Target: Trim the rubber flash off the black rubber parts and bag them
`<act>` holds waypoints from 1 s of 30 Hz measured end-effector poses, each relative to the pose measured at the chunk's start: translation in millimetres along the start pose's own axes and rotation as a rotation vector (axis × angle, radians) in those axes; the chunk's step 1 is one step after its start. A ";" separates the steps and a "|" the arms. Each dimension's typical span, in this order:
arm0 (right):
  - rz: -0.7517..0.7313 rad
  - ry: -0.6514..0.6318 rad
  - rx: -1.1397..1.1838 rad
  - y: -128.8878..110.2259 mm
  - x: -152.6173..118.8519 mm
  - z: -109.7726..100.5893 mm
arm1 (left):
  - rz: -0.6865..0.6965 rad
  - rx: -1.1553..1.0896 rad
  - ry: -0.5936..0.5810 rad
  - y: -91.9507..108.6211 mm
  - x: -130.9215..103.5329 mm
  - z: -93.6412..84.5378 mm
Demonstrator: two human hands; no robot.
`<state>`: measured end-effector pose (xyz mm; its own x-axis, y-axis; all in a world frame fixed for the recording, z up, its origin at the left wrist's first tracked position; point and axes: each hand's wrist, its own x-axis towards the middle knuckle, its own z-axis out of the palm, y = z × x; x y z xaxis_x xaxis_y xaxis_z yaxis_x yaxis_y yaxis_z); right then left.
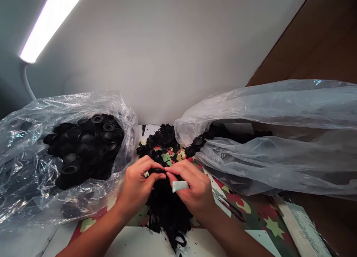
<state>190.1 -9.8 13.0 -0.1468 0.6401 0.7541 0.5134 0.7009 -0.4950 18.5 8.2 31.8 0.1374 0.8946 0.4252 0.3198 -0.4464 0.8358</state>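
Note:
My left hand (141, 181) is closed, with thumb and fingers pinching a small black rubber part (157, 170). Against the other end of that part are the fingertips of my right hand (192, 184), which is closed too. Out of the right fist sticks the blunt end of a white handle (180, 186); its working end is hidden by the fingers. Below both hands lies a heap of black rubber scraps (170, 208), with a loose ring-like strip at its front.
On the left, a clear plastic bag (128, 119) holds many round, ribbed black rubber parts (86, 145). Another clear bag (251, 160) lies open on the right, black parts at its mouth. Slim tools (230, 205) lie on the patterned cover (262, 216). A lamp (52, 23) shines overhead.

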 end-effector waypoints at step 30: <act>0.768 -0.276 0.715 8.8 5.1 7.7 | -0.171 -0.310 -0.114 -10.4 6.2 -3.2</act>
<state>187.3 2.0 9.1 -0.2271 0.9722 0.0569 -0.0488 0.0469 -0.9977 13.1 18.4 26.8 0.2159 0.9457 0.2430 0.0508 -0.2594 0.9644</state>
